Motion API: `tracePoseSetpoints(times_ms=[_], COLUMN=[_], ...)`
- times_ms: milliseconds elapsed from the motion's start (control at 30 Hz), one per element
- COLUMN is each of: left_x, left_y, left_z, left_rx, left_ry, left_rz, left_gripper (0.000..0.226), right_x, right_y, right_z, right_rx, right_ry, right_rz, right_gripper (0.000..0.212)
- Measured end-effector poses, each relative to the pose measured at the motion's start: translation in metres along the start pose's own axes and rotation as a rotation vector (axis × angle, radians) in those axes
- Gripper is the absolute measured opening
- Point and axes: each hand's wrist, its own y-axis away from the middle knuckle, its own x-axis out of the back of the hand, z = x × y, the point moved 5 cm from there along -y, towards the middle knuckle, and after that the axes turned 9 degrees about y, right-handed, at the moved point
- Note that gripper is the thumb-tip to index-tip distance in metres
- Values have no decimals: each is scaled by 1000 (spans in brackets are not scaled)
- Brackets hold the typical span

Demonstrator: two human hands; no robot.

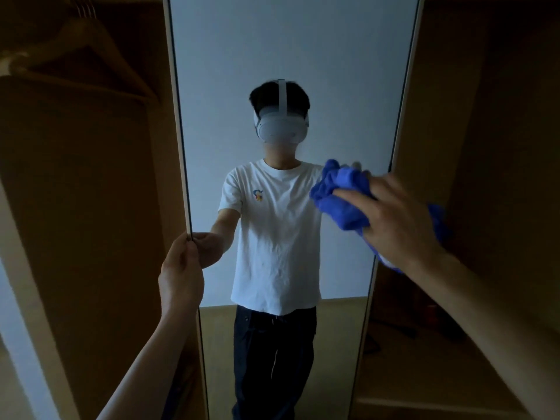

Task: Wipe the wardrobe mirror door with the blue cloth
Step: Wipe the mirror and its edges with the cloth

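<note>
Head: blue cloth (341,204), illegible shirt emblem (258,195)

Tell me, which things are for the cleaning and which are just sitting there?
For the job: mirror door, blue cloth, right hand pressing it, left hand gripping the door's edge.
Just there: wooden hanger, wardrobe shelf.

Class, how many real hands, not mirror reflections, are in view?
2. The left hand grips the left edge of the door, at mid-height. The right hand presses the cloth on the door near its right edge. None seems hidden.
</note>
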Motion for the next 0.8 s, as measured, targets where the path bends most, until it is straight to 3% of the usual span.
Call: tracePoseSetpoints(times_ms=[100, 400, 633, 800], left_x=[-3, -5, -2, -1], left_y=[0, 3, 4, 5], left_z=[-4, -6, -4, -5], left_rx=[20, 21, -9, -37], left_ry=[0, -5, -25, -27], left_rz=[13, 54, 38, 29], left_gripper=[33, 28, 32, 34], right_x=[7, -27, 2, -21], right_y=[-9, 64, 9, 62], right_z=[21, -13, 34, -1], right_rx=[-68, 79, -132, -79], right_ry=[16, -72, -15, 20], right_rz=[41, -116, 21, -59], right_gripper=[61, 73, 62, 74])
